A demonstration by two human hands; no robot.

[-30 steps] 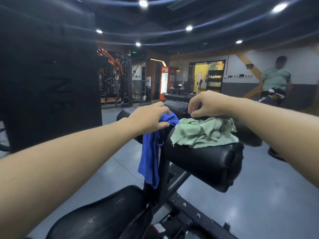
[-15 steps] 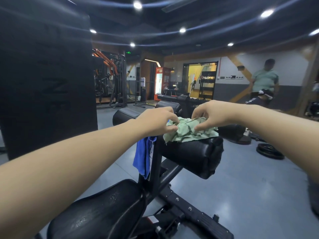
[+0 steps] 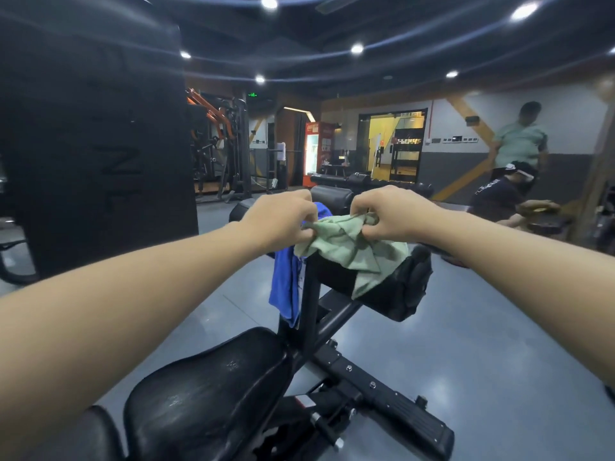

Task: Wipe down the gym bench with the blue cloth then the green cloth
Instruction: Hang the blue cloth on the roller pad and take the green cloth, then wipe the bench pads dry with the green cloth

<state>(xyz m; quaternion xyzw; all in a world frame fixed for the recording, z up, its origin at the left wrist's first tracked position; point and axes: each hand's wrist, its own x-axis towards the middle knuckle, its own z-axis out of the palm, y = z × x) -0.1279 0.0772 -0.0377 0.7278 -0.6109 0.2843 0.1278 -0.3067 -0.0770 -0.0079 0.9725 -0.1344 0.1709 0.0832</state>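
The green cloth [image 3: 346, 249] lies crumpled over the black roller pad [image 3: 396, 291] of the gym bench. My left hand [image 3: 283, 217] pinches its left edge and my right hand [image 3: 396, 211] pinches its top right edge. The blue cloth [image 3: 288, 284] hangs down from the bench's upright post, left of the roller pad, partly hidden behind my left hand. The black seat pad [image 3: 206, 390] sits low in front of me.
A tall black pillar [image 3: 96, 144] stands at the left. Weight machines [image 3: 219, 144] fill the back left. Two people [image 3: 515, 168] are at the far right beside more benches. Grey floor [image 3: 499, 344] spreads right of the bench frame [image 3: 382, 390].
My left hand has let go of the blue cloth and taken the green cloth's left edge. Both hands have pulled the green cloth up and apart. The view shifted slightly.
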